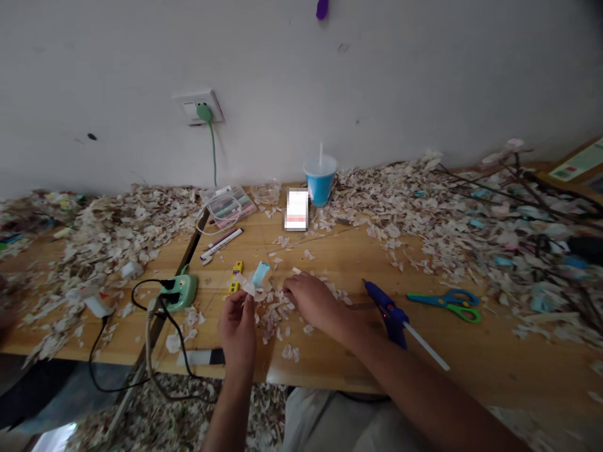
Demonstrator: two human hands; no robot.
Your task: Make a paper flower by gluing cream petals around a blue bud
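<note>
My left hand (238, 323) is closed, its thumb and fingers pinching a pale whitish petal-like piece (248, 287). Just beyond that piece lies a light blue strip (260, 274). A yellow box with dark lettering (234, 278) rests beside it to the left. My right hand (306, 298) hovers low over the table with fingers curled down; whatever its fingertips hold, if anything, is hidden. Small pale scraps (273, 317) are scattered between both hands. To the right of my right forearm lies a blue glue gun (384, 301) with a white glue stick (426, 345) in its back.
Blue-green scissors (443, 300) lie at right. Heaps of pale scraps (400, 201) line the wall. A blue cup (320, 182), a phone (296, 209) and a pen case (230, 206) stand at the back. A green power strip (181, 292) with cables sits at left.
</note>
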